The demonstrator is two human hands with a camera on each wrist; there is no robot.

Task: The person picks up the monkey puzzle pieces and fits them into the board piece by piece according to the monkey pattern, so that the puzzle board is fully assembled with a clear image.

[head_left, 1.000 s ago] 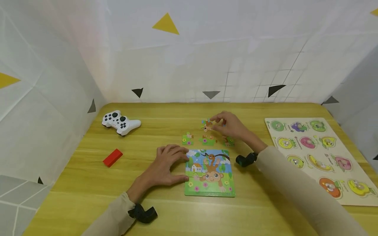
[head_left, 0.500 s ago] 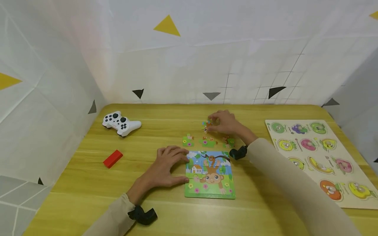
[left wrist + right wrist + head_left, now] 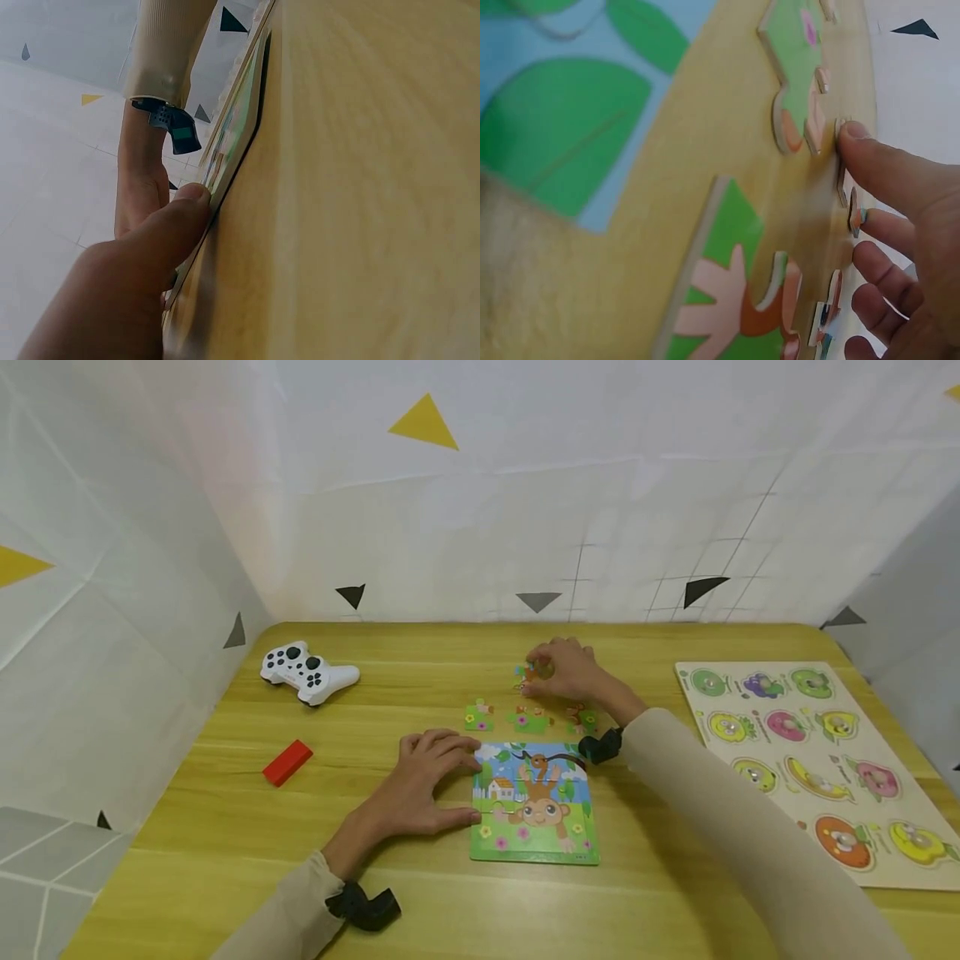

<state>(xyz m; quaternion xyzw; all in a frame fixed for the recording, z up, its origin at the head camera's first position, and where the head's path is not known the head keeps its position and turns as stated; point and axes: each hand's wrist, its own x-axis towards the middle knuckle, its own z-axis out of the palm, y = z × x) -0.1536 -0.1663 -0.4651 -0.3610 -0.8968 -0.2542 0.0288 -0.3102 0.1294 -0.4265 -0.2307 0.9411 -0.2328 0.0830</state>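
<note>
In the head view a square monkey jigsaw puzzle board (image 3: 534,853) lies on the table. My left hand (image 3: 414,785) rests at its left edge, fingers and thumb spread and touching the rim. The left wrist view shows the left thumb (image 3: 176,221) against that edge. Behind the board, my right hand (image 3: 573,670) pinches a small puzzle piece (image 3: 522,687) between thumb and index finger, close to the tabletop. Part of this piece is hidden by the fingers. Loose pieces lie in a row before it: a left piece (image 3: 478,716), a middle piece (image 3: 531,720) and a right piece (image 3: 582,720).
A white game controller (image 3: 306,672) lies at the back left, with a red block (image 3: 287,762) in front of it. On the right lies a wooden fruit peg puzzle board (image 3: 810,760). A patterned white cloth (image 3: 465,527) stands behind the table.
My right hand has moved slightly left and its thumb and index finger have closed on the puzzle piece. The left hand has stayed at the board's edge.
</note>
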